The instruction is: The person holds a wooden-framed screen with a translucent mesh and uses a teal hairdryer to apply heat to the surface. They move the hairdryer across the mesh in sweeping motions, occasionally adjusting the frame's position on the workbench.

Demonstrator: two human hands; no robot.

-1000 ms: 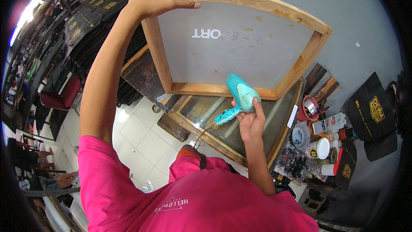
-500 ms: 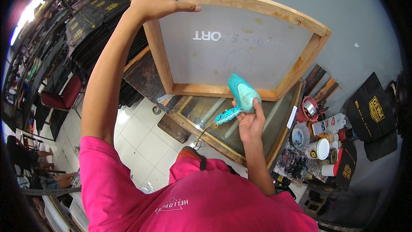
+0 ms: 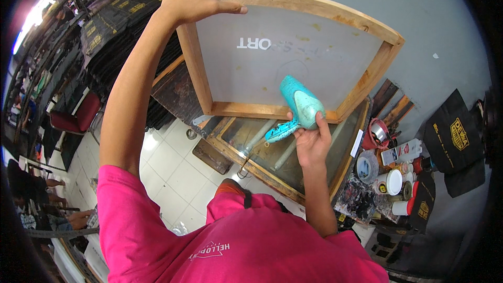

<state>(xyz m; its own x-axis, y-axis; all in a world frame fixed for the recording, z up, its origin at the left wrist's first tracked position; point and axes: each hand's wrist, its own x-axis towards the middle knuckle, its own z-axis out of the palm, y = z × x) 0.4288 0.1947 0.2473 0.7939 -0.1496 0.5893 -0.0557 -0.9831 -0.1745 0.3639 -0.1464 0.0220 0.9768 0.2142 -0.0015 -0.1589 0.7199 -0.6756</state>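
My left hand [image 3: 196, 1] grips the upper left corner of a wood-framed printing screen [image 3: 314, 1], thumb on the near face and fingers over the top edge. The screen stands tilted up, and its pale mesh carries white lettering and faint yellowish spots. In my right hand [image 3: 313, 144] is a turquoise hair dryer [image 3: 305, 106], held round its rounded rear end. Its nozzle points up and left at the lower middle of the mesh, and its dark-speckled handle sticks out to the lower left. The frame's bottom edge rests on a glass-topped wooden table [image 3: 262, 170].
To the right, tubs, bottles and a white pot [image 3: 389, 182] crowd a paint-stained surface. A pink container [image 3: 376, 132] sits close to the table. Stacked black material [image 3: 126, 47] and a dark red chair [image 3: 78, 115] are at left. A grey wall [image 3: 440, 36] rises behind.
My right hand has moved the hair dryer slightly up and to the right, nearer the mesh's lower part. My left hand and the screen are almost unmoved.
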